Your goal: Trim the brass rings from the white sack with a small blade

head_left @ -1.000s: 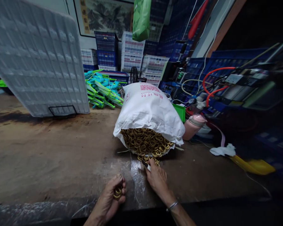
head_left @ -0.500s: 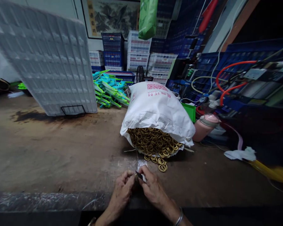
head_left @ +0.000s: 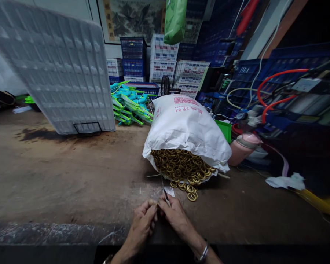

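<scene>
My left hand (head_left: 142,223) and my right hand (head_left: 174,216) meet fingertip to fingertip at the near edge of the worn brown table (head_left: 57,176). The right hand pinches a thin dark blade-like tool (head_left: 166,196) that sticks up from its fingers. The left hand is curled closed; what it holds is hidden. Just beyond them lies a white sack (head_left: 187,128) on its side, its open mouth spilling brass rings (head_left: 181,168) onto the table. A few loose rings (head_left: 191,192) lie right of my right hand.
A white grid tray (head_left: 52,69) leans on a black stand at the back left. Green and blue bundles (head_left: 130,104) and stacked blue and white crates (head_left: 159,58) stand behind. A pink bottle (head_left: 243,148), hoses and a yellow scoop (head_left: 319,203) crowd the right.
A second ago my hands were apart, the right one reaching to the rings at the sack's mouth. They have since come together near the table edge and stayed joined.
</scene>
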The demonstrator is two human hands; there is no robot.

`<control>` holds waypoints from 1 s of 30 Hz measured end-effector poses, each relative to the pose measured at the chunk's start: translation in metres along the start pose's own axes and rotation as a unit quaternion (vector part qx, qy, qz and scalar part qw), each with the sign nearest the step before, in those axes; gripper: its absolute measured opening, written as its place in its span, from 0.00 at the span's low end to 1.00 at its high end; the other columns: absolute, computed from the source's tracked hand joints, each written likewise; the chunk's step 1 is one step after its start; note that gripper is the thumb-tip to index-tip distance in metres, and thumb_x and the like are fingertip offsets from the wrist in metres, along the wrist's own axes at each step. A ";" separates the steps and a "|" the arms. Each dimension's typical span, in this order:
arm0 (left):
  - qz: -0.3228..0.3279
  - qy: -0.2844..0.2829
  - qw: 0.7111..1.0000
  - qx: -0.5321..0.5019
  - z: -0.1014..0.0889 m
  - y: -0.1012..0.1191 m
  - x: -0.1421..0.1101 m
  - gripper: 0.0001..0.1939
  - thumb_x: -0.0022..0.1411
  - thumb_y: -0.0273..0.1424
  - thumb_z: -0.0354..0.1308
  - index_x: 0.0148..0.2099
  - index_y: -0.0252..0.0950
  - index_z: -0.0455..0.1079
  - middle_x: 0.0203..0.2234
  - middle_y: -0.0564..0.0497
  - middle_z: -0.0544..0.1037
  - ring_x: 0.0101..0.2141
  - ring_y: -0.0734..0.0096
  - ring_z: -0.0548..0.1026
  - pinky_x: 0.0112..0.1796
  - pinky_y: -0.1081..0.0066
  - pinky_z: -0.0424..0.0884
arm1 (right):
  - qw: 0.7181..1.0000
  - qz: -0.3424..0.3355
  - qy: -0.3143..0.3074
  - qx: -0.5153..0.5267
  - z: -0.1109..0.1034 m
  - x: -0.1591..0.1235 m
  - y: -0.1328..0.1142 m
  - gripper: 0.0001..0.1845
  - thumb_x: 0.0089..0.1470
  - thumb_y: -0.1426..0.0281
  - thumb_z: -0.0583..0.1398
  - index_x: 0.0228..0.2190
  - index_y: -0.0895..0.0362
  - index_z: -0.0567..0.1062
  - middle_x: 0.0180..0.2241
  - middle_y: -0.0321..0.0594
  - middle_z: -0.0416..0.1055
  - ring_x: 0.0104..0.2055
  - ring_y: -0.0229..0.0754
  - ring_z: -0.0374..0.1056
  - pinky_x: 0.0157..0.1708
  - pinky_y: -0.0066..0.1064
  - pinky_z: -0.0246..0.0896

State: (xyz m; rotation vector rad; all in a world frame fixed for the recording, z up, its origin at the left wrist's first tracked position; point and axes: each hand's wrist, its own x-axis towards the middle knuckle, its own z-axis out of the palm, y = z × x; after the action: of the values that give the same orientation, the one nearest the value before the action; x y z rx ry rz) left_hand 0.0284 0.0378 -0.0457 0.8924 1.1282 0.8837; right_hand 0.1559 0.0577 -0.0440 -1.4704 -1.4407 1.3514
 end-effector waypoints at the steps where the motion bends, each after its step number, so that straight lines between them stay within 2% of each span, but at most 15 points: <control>1: -0.012 -0.006 1.000 -0.013 -0.001 -0.001 0.000 0.17 0.54 0.46 0.52 0.28 0.36 0.62 0.14 0.61 0.59 0.13 0.83 0.52 0.15 0.80 0.48 | 1.000 -0.009 0.004 -0.011 0.000 0.000 -0.002 0.13 0.49 0.60 0.52 0.22 0.56 0.63 0.18 0.29 0.57 0.22 0.33 0.53 0.23 0.24 0.50; 5: -0.015 -0.021 0.999 -0.044 -0.003 -0.002 0.000 0.19 0.52 0.47 0.53 0.27 0.36 0.58 0.14 0.61 0.60 0.13 0.84 0.53 0.14 0.81 0.48 | 0.999 -0.030 0.005 -0.032 0.000 0.001 -0.008 0.12 0.50 0.61 0.52 0.22 0.57 0.64 0.19 0.30 0.58 0.24 0.34 0.54 0.24 0.25 0.51; 14: -0.024 -0.044 0.990 -0.129 -0.001 0.003 -0.007 0.17 0.54 0.45 0.54 0.30 0.34 0.62 0.16 0.60 0.60 0.15 0.85 0.52 0.16 0.80 0.45 | 0.999 -0.044 -0.008 0.013 0.000 0.001 -0.010 0.13 0.52 0.63 0.50 0.22 0.58 0.66 0.18 0.31 0.62 0.22 0.34 0.58 0.25 0.25 0.53; 19: -0.022 -0.049 0.987 -0.150 -0.002 0.004 -0.008 0.16 0.55 0.44 0.54 0.30 0.35 0.61 0.16 0.60 0.60 0.14 0.85 0.51 0.15 0.80 0.44 | 1.000 -0.024 -0.010 0.001 -0.001 0.000 -0.009 0.14 0.52 0.62 0.50 0.23 0.57 0.65 0.16 0.30 0.59 0.19 0.33 0.56 0.22 0.24 0.52; 23: -0.027 -0.032 0.986 -0.163 -0.004 0.003 -0.008 0.17 0.53 0.44 0.56 0.29 0.37 0.57 0.16 0.61 0.62 0.14 0.86 0.53 0.15 0.81 0.45 | 0.990 -0.066 0.021 -0.125 -0.001 -0.005 -0.003 0.11 0.53 0.65 0.49 0.25 0.56 0.66 0.19 0.33 0.63 0.23 0.36 0.59 0.25 0.25 0.52; 26: -0.021 -0.027 0.988 -0.148 -0.004 0.004 -0.008 0.17 0.53 0.45 0.55 0.29 0.37 0.56 0.16 0.61 0.62 0.14 0.86 0.54 0.16 0.81 0.46 | 0.965 -0.101 -0.002 -0.240 0.001 -0.010 -0.002 0.08 0.49 0.74 0.49 0.27 0.55 0.67 0.22 0.34 0.65 0.25 0.37 0.61 0.26 0.25 0.50; 30: -0.017 -0.009 0.994 -0.111 -0.004 0.004 -0.008 0.19 0.52 0.48 0.55 0.30 0.37 0.56 0.16 0.61 0.62 0.14 0.86 0.54 0.16 0.81 0.47 | 0.938 -0.099 -0.019 -0.332 0.002 -0.015 -0.007 0.16 0.39 0.81 0.49 0.30 0.55 0.68 0.23 0.36 0.68 0.27 0.39 0.63 0.27 0.26 0.49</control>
State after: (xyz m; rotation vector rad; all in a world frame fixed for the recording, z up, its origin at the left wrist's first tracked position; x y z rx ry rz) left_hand 0.0227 0.0322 -0.0394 0.6948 1.0038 0.9497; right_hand 0.1541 0.0444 -0.0344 -1.6343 -2.1391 0.7953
